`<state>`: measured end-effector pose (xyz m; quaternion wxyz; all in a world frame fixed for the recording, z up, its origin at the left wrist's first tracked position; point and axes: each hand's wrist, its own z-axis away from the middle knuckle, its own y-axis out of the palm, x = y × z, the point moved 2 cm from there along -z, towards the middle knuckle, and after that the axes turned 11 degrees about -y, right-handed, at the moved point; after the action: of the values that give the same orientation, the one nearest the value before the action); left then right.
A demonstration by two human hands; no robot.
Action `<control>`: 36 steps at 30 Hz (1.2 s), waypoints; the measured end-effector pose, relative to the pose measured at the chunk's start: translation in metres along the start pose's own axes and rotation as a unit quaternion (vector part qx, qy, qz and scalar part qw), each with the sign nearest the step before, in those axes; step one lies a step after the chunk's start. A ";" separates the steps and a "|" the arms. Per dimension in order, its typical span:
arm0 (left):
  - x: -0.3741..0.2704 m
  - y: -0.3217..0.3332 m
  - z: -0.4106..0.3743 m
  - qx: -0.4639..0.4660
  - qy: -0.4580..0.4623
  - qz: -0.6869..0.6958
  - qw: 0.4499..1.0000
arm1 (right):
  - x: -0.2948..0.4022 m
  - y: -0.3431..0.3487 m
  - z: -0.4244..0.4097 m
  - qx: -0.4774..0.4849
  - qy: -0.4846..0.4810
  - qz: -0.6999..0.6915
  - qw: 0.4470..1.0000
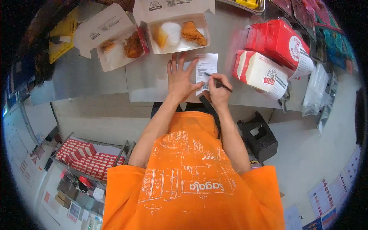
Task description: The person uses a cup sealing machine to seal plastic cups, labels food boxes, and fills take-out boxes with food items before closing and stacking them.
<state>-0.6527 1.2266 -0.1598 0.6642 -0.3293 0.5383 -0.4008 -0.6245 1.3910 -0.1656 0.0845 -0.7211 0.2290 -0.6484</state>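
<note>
A white printed paper slip (211, 61) lies on the metal counter. My left hand (181, 76) is spread flat beside it, its thumb and index fingertip at the slip's left edge. My right hand (220, 90) grips a dark pen (222, 84), whose tip is over the slip's middle. Just beyond, an open white meal box (178, 52) holds fried chicken (192, 33), a white rounded portion, likely wrapped rice, and a yellowish packet. Left of it, a second open box (107, 67) holds another fried chicken piece (133, 45) and similar contents.
Closed red boxes (267, 40) and a white-and-red box (258, 70), with paper slips attached, stand on the right. Clear plastic bags (316, 89) hang at the counter's right end. A metal tray (260, 10) sits at the back. A rack of folded red-and-white boxes (86, 158) stands behind on the left.
</note>
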 end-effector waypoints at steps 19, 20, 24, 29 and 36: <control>-0.001 -0.007 0.001 0.014 -0.004 -0.023 1.000 | 0.000 -0.015 0.002 -0.025 -0.004 0.088 0.996; 0.001 -0.008 0.002 0.009 -0.005 -0.020 1.000 | 0.006 -0.011 -0.001 -0.003 -0.042 0.104 0.994; 0.004 -0.004 0.003 0.027 -0.011 -0.004 1.000 | -0.015 -0.005 -0.013 -0.010 0.116 0.055 0.992; 0.054 -0.029 0.007 -0.017 0.123 0.249 0.961 | 0.006 0.025 -0.038 0.106 0.105 0.290 0.945; 0.250 -0.142 -0.016 -0.239 -0.209 0.306 0.898 | 0.116 0.130 -0.013 0.076 0.065 0.140 0.985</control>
<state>-0.6688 0.9392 -0.1522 0.7530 -0.3731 0.5405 0.0408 -0.6601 1.2276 -0.1145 0.2143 -0.6293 0.2829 -0.6914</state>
